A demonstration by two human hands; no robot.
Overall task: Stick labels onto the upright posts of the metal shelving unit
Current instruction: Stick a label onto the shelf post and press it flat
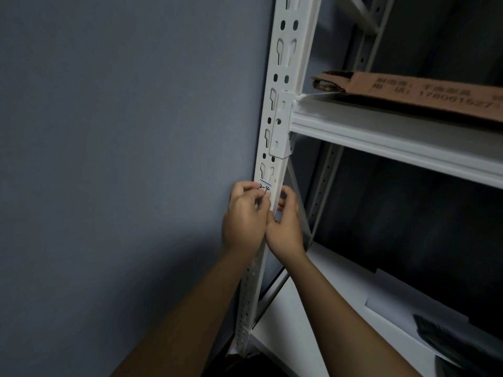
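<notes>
Pinching a white label [264, 188] marked "2-4" against the front upright post [275, 148], the left hand [245, 217] and right hand [285, 224] hide its lower half, while above a cardboard box [424, 91], cut off at right, lies on the shelf [394, 137].

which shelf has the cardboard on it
The upper shelf: the cardboard lies on top of it. The lower shelf holds only dark items.
</notes>
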